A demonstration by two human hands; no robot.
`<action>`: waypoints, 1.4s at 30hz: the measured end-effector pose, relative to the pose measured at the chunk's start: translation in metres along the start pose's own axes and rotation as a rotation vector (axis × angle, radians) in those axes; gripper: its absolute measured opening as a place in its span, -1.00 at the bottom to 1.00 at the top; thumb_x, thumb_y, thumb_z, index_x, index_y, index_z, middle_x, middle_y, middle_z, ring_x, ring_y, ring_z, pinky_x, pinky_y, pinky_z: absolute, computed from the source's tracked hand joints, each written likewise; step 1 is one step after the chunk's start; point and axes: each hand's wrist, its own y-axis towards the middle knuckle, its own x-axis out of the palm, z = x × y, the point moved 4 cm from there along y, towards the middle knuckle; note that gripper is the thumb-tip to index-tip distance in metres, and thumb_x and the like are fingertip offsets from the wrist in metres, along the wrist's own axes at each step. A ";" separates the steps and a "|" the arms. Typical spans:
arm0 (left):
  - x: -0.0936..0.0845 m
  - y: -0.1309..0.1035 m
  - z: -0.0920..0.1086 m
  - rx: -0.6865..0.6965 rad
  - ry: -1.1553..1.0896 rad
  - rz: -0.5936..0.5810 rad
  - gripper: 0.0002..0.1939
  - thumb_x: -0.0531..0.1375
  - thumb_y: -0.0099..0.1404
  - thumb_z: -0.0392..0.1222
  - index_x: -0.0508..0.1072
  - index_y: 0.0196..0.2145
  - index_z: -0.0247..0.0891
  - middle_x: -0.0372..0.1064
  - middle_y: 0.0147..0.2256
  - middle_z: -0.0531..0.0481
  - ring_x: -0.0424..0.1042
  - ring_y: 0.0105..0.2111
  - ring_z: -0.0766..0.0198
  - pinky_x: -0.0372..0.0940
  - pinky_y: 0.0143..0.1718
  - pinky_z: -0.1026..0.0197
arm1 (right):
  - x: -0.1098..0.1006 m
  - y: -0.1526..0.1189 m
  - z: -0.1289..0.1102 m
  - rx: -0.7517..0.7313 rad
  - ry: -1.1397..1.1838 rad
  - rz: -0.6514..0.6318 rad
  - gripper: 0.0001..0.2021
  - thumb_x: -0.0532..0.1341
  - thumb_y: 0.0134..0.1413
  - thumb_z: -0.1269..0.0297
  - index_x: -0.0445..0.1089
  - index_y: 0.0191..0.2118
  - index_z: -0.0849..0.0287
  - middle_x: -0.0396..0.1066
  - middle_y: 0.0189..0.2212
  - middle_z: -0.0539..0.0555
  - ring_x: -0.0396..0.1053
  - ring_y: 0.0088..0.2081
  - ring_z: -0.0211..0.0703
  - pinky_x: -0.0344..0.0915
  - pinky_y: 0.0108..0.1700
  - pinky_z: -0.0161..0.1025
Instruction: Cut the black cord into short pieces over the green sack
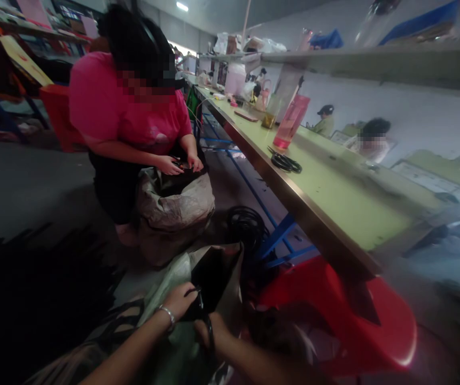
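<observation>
My left hand (181, 300), with a silver bracelet at the wrist, pinches a small dark piece (190, 291) above the mouth of an open sack. In my right hand (218, 330) are scissors (209, 332) with a black loop handle; their metal blades reach up toward the fingers of my left hand. Whether the blades touch the dark piece I cannot tell. The pale green sack (176, 272) stands right below both hands, its inside dark. Motion blur and dim light hide the finer detail.
A co-worker in a pink shirt (133, 123) sits ahead, hands over another sack (177, 206). On the green worktable (334, 187) lie black scissors (286, 162) beside a pink bottle (293, 123). A red stool (342, 315), coiled black cable (248, 224) and dark pile (41, 299) surround me.
</observation>
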 end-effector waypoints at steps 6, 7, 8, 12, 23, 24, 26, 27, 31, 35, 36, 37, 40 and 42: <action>-0.010 -0.007 0.025 0.026 -0.360 -0.056 -0.73 0.09 0.08 -0.23 0.40 -0.23 -0.30 0.44 -0.36 0.04 0.41 -0.35 0.29 0.29 -0.28 0.30 | -0.013 0.003 -0.011 -0.084 -0.004 0.032 -0.81 0.08 -0.02 0.30 0.39 -0.46 0.25 0.34 -0.55 0.03 0.24 -0.51 -0.28 0.10 -0.51 -0.39; -0.014 -0.009 0.030 0.039 -0.391 -0.042 -0.73 0.11 0.06 -0.23 0.41 -0.23 -0.30 0.43 -0.38 0.03 0.41 -0.36 0.29 0.29 -0.29 0.29 | -0.016 0.000 -0.014 -0.130 -0.031 0.042 -0.80 0.07 0.00 0.29 0.40 -0.43 0.26 0.37 -0.51 0.04 0.28 -0.46 -0.25 0.14 -0.46 -0.38; -0.018 -0.011 0.034 0.039 -0.402 -0.019 -0.72 0.12 0.06 -0.23 0.41 -0.23 -0.31 0.42 -0.42 0.04 0.39 -0.40 0.30 0.29 -0.33 0.29 | -0.019 -0.003 -0.017 -0.185 -0.067 0.059 -0.80 0.08 0.01 0.29 0.40 -0.40 0.26 0.40 -0.45 0.06 0.31 -0.40 -0.23 0.18 -0.39 -0.37; -0.025 -0.010 0.038 -0.018 -0.421 0.058 -0.74 0.13 0.10 -0.23 0.41 -0.24 -0.36 0.23 -0.63 0.12 0.24 -0.62 0.41 0.18 -0.54 0.34 | -0.026 -0.011 -0.026 -0.325 -0.170 0.049 -0.75 0.06 0.08 0.22 0.40 -0.28 0.25 0.43 -0.29 0.12 0.35 -0.25 -0.14 0.23 -0.23 -0.30; -0.019 -0.015 0.042 -0.084 -0.462 0.014 -0.76 0.16 0.14 -0.28 0.42 -0.21 -0.39 0.26 -0.62 0.09 0.20 -0.67 0.46 0.13 -0.61 0.37 | -0.027 -0.010 -0.031 -0.386 -0.421 -0.014 -0.70 0.06 0.15 0.10 0.35 -0.19 0.22 0.43 -0.26 0.17 0.37 -0.20 -0.12 0.19 -0.19 -0.30; -0.019 -0.016 0.043 -0.088 -0.457 0.004 -0.76 0.17 0.13 -0.27 0.43 -0.21 -0.38 0.28 -0.61 0.09 0.22 -0.66 0.45 0.13 -0.61 0.37 | -0.028 -0.009 -0.032 -0.377 -0.434 -0.012 -0.70 0.07 0.14 0.09 0.35 -0.19 0.22 0.43 -0.27 0.17 0.37 -0.21 -0.12 0.19 -0.20 -0.30; -0.017 -0.018 0.043 -0.091 -0.445 -0.014 -0.77 0.18 0.12 -0.27 0.43 -0.23 -0.37 0.32 -0.58 0.08 0.24 -0.65 0.45 0.13 -0.62 0.38 | -0.031 -0.009 -0.032 -0.349 -0.452 -0.010 -0.70 0.10 0.11 0.08 0.35 -0.21 0.22 0.43 -0.28 0.15 0.36 -0.24 -0.14 0.18 -0.23 -0.31; -0.015 -0.018 0.042 -0.088 -0.434 -0.023 -0.78 0.18 0.11 -0.27 0.43 -0.24 -0.37 0.32 -0.58 0.08 0.24 -0.65 0.46 0.12 -0.62 0.39 | -0.031 -0.008 -0.032 -0.344 -0.452 -0.013 -0.71 0.11 0.09 0.08 0.35 -0.22 0.22 0.43 -0.29 0.14 0.36 -0.26 -0.15 0.18 -0.25 -0.31; -0.012 -0.017 0.037 -0.053 -0.364 -0.021 -0.80 0.15 0.12 -0.26 0.44 -0.28 -0.37 0.29 -0.63 0.09 0.24 -0.66 0.45 0.11 -0.63 0.40 | -0.033 -0.008 -0.029 -0.393 -0.437 -0.024 -0.74 0.09 0.10 0.12 0.35 -0.29 0.23 0.41 -0.38 0.10 0.31 -0.35 -0.22 0.15 -0.30 -0.35; -0.014 -0.015 0.030 -0.028 -0.220 0.006 -0.76 0.11 0.14 -0.20 0.48 -0.29 -0.35 0.36 -0.59 0.05 0.31 -0.60 0.40 0.17 -0.56 0.38 | -0.033 -0.010 -0.026 -0.428 -0.444 -0.023 -0.74 0.04 0.11 0.17 0.33 -0.42 0.23 0.36 -0.49 0.05 0.25 -0.45 -0.28 0.12 -0.39 -0.37; -0.016 -0.015 0.029 -0.014 -0.171 0.019 -0.75 0.11 0.14 -0.18 0.50 -0.28 -0.34 0.40 -0.56 0.04 0.33 -0.56 0.38 0.19 -0.52 0.37 | -0.033 -0.010 -0.026 -0.424 -0.441 -0.022 -0.74 0.03 0.11 0.18 0.33 -0.44 0.23 0.35 -0.51 0.05 0.25 -0.47 -0.29 0.11 -0.41 -0.38; -0.018 -0.015 0.028 0.005 -0.115 0.037 -0.73 0.10 0.15 -0.16 0.51 -0.27 -0.32 0.43 -0.50 0.02 0.36 -0.51 0.36 0.22 -0.47 0.35 | -0.033 -0.011 -0.026 -0.414 -0.437 -0.020 -0.73 0.02 0.11 0.19 0.32 -0.46 0.23 0.34 -0.52 0.05 0.25 -0.48 -0.29 0.10 -0.42 -0.38; -0.023 -0.015 0.028 0.058 0.068 0.089 -0.68 0.09 0.18 -0.07 0.54 -0.25 -0.28 0.49 -0.34 -0.03 0.39 -0.34 0.28 0.24 -0.30 0.32 | -0.032 -0.011 -0.025 -0.370 -0.411 -0.012 -0.72 0.02 0.09 0.18 0.30 -0.51 0.24 0.31 -0.58 0.04 0.23 -0.53 -0.31 0.07 -0.47 -0.39; -0.024 -0.014 0.027 0.079 0.137 0.080 -0.66 0.07 0.21 -0.05 0.54 -0.23 -0.27 0.49 -0.29 -0.04 0.40 -0.29 0.26 0.23 -0.24 0.30 | -0.032 -0.010 -0.025 -0.349 -0.371 -0.007 -0.71 0.03 0.08 0.17 0.29 -0.53 0.24 0.29 -0.61 0.02 0.22 -0.56 -0.33 0.06 -0.50 -0.39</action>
